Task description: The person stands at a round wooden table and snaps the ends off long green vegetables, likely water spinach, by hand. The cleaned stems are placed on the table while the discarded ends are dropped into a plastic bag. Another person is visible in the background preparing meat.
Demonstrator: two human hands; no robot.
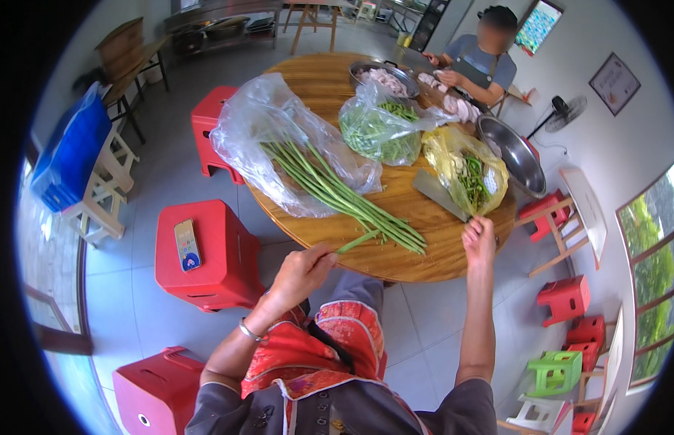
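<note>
My left hand [307,269] is closed around one end of a green bean piece [359,241] at the near edge of the round wooden table. Beyond it, a bundle of long green beans [342,190] lies partly on a clear plastic bag [244,130]. My right hand [478,236] is at the near end of a yellow plastic bag [435,152], which holds green scraps; its fingers are curled, and whether they grip the bag cannot be told. Beside that bag lies a cleaver [437,193], its handle end near my right fingers. Another clear bag [364,141] holds cut green beans.
Across the table [310,65], a person [478,65] handles pale meat [462,109] beside a metal pan of meat [383,79]. A large steel bowl [514,155] sits at the right edge. Red stools [206,250] stand at the left, one bearing a phone [187,244].
</note>
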